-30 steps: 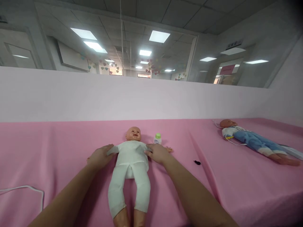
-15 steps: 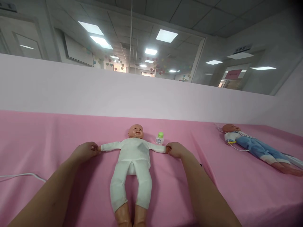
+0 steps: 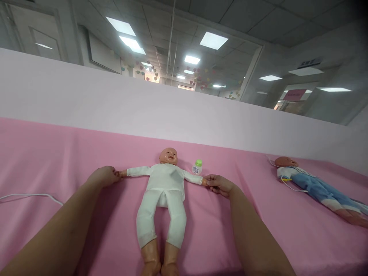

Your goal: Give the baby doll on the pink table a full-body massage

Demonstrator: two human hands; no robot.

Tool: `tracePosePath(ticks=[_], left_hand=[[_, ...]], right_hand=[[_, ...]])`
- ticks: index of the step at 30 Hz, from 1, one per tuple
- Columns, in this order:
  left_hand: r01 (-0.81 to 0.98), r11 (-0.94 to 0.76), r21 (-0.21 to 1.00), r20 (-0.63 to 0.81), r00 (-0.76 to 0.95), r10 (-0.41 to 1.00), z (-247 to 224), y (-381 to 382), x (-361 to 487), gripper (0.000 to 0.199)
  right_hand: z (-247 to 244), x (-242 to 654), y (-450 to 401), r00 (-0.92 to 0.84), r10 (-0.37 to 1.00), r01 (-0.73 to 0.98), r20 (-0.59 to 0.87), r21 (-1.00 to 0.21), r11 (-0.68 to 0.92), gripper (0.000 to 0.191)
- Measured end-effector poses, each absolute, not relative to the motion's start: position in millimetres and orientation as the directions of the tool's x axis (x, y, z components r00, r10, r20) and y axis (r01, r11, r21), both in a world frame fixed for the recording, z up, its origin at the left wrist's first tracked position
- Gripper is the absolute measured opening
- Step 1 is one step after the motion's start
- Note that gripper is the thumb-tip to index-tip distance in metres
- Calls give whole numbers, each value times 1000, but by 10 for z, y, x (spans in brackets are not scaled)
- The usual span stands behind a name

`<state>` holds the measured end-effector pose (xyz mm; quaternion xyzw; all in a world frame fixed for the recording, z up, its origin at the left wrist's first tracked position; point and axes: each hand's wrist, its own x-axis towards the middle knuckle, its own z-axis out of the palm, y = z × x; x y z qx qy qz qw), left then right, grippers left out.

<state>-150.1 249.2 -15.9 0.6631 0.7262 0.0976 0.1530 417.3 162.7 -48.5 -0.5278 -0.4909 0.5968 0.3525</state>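
Head view: our left hand (image 3: pixel 103 176) pinches one wrist of the baby doll (image 3: pixel 163 195) and our right hand (image 3: pixel 220 184) the other, spreading its arms. The doll lies face up mid-surface (image 3: pixel 57 153). A green-capped bottle (image 3: pixel 197 167) stands beside its shoulder; another doll (image 3: pixel 313 186) lies toward the right edge.

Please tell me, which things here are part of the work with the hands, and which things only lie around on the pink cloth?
In hand:
- doll in white, lying on its back, arms spread
- left hand holding one doll hand
- right hand holding the other doll hand

Lying about:
- small bottle with green cap, beside the doll's head
- doll in blue, far right
- white cable, far left
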Motion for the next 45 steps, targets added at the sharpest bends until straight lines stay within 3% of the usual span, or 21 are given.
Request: tracePosePath(ticks=[5,9,12,15,18,21,23,26,29,33,45], left_hand=[[915,134,379,-25,-135,991,-153,2424,-1503,49],[885,93,456,53,-132,990,-196,2446,-1486,69],[916,47,399,48,-73,996,-258,2529,-1502,77],[948,17,317,-16,-12,1000,-289,2596,-1520,58],[945,39,325,-37,-29,999,-267,2585,-1508,41],[901,91,425,11,-105,994,-230,2516,-1467,38],[815,104,570,5,-130,992,-222,2473,-1431,44],[584,77,808,-35,-82,996,-263,2459,-1381,58],[341,83,936,-71,-47,996,-359,2523,-1366,62],[182,175,968,-152,-135,979,-493,2643,-1406,54],[53,238,970,-223,-205,953,-499,2700,-1367,27]], right_hand=[[-520,4213,1662,-186,925,50,-332,-943,-329,37],[-532,4160,1600,-189,947,78,-259,-966,-248,36],[-549,4084,1541,-130,974,142,-184,-976,-166,30],[-565,4041,1509,-61,985,207,-162,-967,-146,27],[-571,4052,1502,-41,987,185,-154,-972,-144,29],[-569,4093,1501,-32,987,94,-156,-984,-152,34],[-565,4120,1498,-35,988,23,-153,-988,-152,33],[-566,4146,1498,-29,989,-82,-145,-986,-147,30],[-580,4155,1516,-40,988,-119,-152,-981,-155,28],[-607,4154,1548,-40,989,-137,-141,-980,-146,30],[-661,4152,1653,146,976,-165,-162,-977,-137,20]])
